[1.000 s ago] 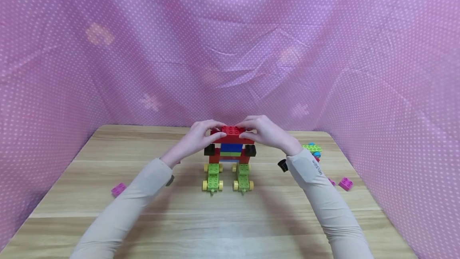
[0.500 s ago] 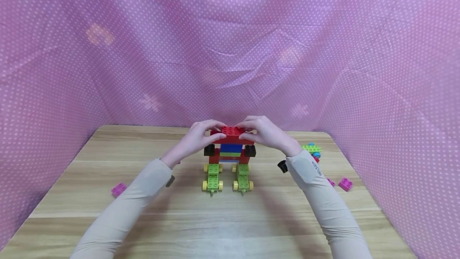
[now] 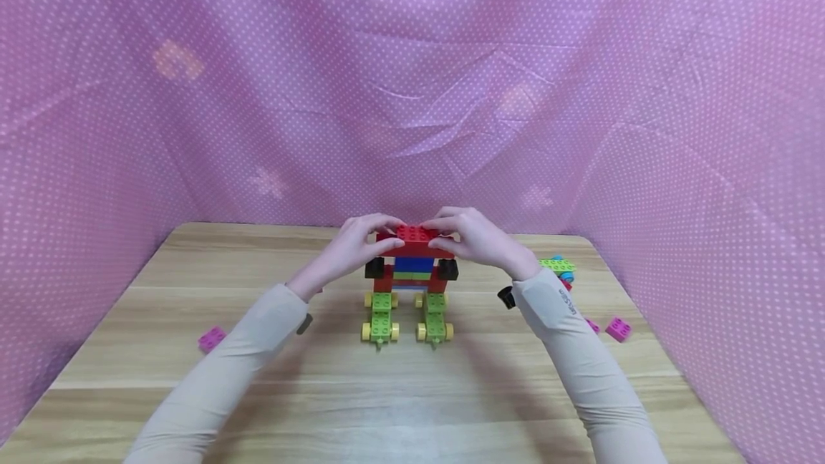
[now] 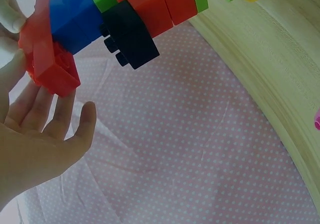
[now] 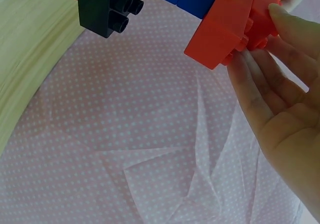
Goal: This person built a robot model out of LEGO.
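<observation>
A toy-brick figure stands mid-table in the head view. Its studded red brick (image 3: 412,234) sits on a wider red layer (image 3: 415,253), above blue bricks (image 3: 414,265). Two black bricks (image 3: 374,268) stick out at the sides, and two green wheeled bases (image 3: 381,321) with yellow wheels carry it. My left hand (image 3: 353,246) holds the top red brick at its left end, thumb in front and fingers behind. From the other end, my right hand (image 3: 475,236) pinches the same brick. In the right wrist view, fingertips (image 5: 242,66) touch the red bricks' underside.
A magenta brick (image 3: 211,339) lies at the left, another magenta brick (image 3: 619,329) at the right. Beyond the right forearm sits a lime plate (image 3: 557,265) with blue wheels, partly hidden. A pink dotted curtain (image 3: 412,92) surrounds the wooden table (image 3: 387,407).
Both hands keep their places on the top red brick. The whole scene shifts very slightly left in the head view; nothing else visibly differs.
</observation>
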The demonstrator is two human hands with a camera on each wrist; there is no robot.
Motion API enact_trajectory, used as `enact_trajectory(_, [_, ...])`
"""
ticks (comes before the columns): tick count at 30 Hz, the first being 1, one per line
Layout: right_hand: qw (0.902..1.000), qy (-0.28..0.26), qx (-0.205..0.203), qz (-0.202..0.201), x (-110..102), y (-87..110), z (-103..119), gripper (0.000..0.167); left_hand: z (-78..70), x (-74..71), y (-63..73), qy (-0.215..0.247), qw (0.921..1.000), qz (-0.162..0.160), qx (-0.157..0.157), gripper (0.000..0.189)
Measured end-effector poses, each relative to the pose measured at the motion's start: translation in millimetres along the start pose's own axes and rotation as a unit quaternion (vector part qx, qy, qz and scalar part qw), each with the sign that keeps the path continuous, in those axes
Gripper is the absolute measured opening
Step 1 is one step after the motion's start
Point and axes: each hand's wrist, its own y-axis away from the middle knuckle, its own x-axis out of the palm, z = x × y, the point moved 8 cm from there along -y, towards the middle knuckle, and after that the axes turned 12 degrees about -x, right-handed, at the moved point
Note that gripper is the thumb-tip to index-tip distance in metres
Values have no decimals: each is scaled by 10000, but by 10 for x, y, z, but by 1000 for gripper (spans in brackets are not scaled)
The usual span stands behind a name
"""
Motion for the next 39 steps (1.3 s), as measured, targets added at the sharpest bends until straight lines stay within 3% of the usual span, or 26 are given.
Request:
enact_trajectory(24, [9980, -432, 419, 193, 13, 20, -37, 34, 5, 26, 19, -94, 9998, 114, -166, 41])
enact_trajectory(39, [9981, -376, 426, 236, 12, 20, -30, 34, 76, -50, 56, -219, 9997, 30, 39, 46])
